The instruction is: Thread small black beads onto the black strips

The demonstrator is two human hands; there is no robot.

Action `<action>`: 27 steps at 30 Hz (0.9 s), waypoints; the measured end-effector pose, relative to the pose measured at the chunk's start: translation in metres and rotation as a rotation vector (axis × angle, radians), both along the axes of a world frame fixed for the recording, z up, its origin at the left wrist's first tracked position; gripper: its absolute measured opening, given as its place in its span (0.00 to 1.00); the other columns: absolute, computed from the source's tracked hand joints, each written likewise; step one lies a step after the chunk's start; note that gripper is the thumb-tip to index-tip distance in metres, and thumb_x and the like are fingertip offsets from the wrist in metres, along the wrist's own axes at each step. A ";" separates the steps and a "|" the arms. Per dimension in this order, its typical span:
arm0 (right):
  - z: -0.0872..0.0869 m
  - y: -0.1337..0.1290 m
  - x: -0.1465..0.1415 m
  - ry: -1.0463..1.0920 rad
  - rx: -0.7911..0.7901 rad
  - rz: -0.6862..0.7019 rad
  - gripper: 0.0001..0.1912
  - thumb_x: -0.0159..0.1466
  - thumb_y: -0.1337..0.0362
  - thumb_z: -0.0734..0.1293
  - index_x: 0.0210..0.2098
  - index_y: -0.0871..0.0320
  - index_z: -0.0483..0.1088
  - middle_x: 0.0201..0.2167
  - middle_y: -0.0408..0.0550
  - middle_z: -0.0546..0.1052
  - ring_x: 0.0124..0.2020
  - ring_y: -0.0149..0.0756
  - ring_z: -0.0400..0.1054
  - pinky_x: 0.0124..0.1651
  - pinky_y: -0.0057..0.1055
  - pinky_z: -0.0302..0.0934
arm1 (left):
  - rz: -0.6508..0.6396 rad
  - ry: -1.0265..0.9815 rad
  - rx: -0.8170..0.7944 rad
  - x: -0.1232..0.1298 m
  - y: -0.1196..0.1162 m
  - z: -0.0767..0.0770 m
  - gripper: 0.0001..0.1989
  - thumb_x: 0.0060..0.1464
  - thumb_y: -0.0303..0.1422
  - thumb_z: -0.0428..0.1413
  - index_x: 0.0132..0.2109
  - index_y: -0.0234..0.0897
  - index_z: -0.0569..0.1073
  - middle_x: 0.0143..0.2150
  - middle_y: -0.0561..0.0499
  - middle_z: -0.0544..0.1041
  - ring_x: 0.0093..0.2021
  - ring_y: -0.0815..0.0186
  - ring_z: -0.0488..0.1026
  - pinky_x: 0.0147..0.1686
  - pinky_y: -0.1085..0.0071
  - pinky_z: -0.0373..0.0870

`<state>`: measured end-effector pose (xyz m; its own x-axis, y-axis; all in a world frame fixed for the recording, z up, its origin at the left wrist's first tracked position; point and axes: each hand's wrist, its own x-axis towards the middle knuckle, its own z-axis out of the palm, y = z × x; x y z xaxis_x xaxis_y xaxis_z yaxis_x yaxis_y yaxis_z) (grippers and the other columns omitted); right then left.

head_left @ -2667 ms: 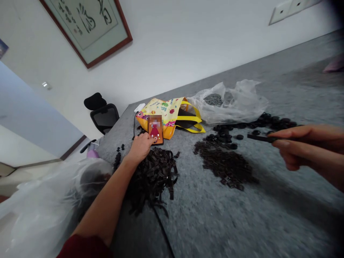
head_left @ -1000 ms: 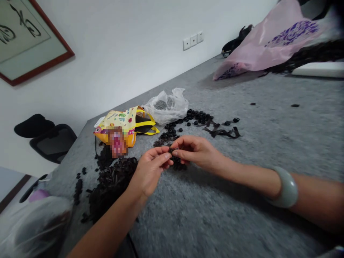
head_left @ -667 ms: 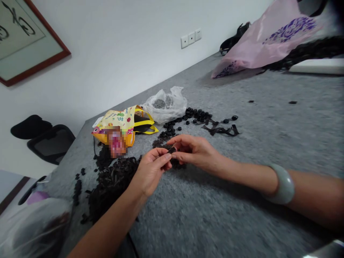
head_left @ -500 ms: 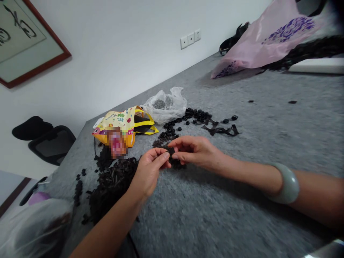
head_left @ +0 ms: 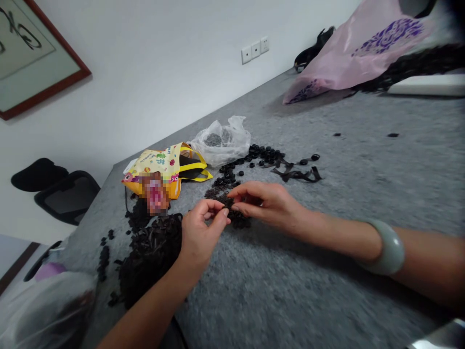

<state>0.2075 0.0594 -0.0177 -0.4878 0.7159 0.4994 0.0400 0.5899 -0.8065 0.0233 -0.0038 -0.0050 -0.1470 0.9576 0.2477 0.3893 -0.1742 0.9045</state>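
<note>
My left hand and my right hand meet fingertip to fingertip above the grey table, each in a pinch. Between them is a small black piece, partly covered by the fingers and hard to tell from the dark pieces behind it. Small dark pieces lie spread just beyond and below my fingertips. Beside my left wrist is a heap of black strips. Black round pieces and a few loose black strips lie past my right hand.
A yellow printed bag and a white plastic bag with grey contents stand toward the wall. At the back right are a pink bag, a dark heap and a white flat object. A clear plastic bag is lower left.
The black piece between my fingertips has turned and shows less than before. My left fingers have shifted slightly; my right hand stays almost in place. The whole view has moved a little.
</note>
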 end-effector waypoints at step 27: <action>-0.005 0.003 -0.004 0.028 -0.515 0.232 0.13 0.62 0.56 0.71 0.36 0.61 0.74 0.25 0.42 0.74 0.24 0.27 0.66 0.25 0.23 0.60 | -0.141 -0.266 -0.209 -0.003 0.003 -0.002 0.03 0.55 0.31 0.60 0.36 0.37 0.74 0.28 0.56 0.78 0.27 0.69 0.78 0.32 0.73 0.72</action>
<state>0.2039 0.0622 -0.0227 -0.6531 0.7461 0.1293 -0.0694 0.1110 -0.9914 0.0202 -0.0005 -0.0073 -0.0431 0.9990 0.0153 0.1205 -0.0100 0.9927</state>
